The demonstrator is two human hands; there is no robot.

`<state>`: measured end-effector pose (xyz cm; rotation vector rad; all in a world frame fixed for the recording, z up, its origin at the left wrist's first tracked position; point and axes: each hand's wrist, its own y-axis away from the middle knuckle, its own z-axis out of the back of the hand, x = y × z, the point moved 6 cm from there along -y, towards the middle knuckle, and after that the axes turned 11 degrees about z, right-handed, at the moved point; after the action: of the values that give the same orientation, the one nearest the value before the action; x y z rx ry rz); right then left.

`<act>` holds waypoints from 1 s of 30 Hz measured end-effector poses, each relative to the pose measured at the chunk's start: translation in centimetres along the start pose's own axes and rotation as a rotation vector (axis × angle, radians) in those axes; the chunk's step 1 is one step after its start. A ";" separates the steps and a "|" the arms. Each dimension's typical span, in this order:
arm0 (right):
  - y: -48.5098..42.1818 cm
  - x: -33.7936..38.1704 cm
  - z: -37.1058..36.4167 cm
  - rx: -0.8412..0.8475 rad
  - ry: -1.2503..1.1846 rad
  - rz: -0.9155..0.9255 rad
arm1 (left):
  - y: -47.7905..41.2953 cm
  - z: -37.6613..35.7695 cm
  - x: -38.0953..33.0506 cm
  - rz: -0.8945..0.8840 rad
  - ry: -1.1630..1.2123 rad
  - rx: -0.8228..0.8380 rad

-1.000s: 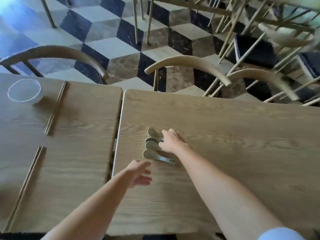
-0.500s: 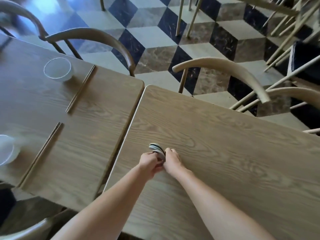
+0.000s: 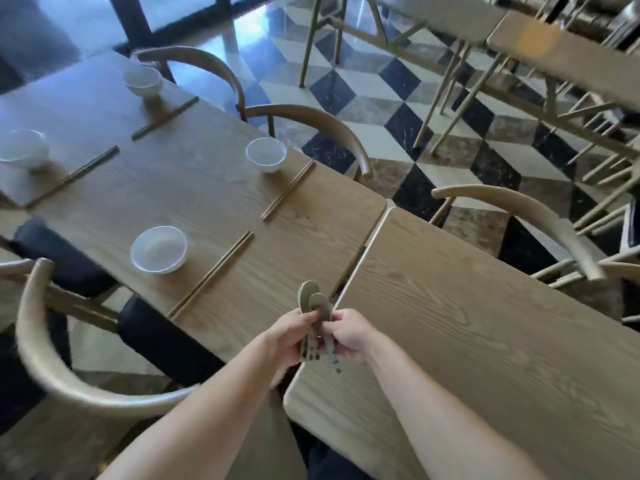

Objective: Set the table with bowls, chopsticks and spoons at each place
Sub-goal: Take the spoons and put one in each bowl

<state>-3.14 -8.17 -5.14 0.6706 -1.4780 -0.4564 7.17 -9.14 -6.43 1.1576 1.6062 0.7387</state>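
Count on the left table: four white bowls. There's the near bowl, a far-side bowl, a bowl out at the left edge, and the farthest bowl up by the corner. Four pairs of chopsticks too, one per bowl, each lying flat to the right of its bowl: the near pair, the far-side pair, the left pair and the farthest pair. No spoon lies at any of those places.

The spoons are all in one bundle, up off the wood and held over the seam where the left table meets the right table, close to the near edge. Two pale rounded heads show clearly, pointing away from the person, with the handles fanning down toward them. How many are in the stack I can't tell.

Now the hands. The left hand has its fingers curled in, gripping the handles from the left. The right hand pinches the same handles from the right, fingers bent around them. The two hands sit knuckle to knuckle with the bundle between them.

Curved wooden chair backs line the far side, over a black-and-white checkered floor.
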 end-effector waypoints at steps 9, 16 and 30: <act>1.1 6.0 -26.1 0.265 0.159 0.070 | 13.5 24.8 -3.7 -0.230 0.250 -0.222; -1.7 10.1 -31.7 0.150 0.186 0.116 | 16.6 32.7 -6.2 -0.238 0.429 -0.131; -12.3 9.0 -28.0 -0.242 -0.315 0.005 | 13.2 37.1 -10.3 -0.071 0.367 -0.197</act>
<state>26.59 -19.57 -5.58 0.4145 -1.6835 -0.7497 47.10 -16.40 -3.50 0.8519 1.8155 1.0833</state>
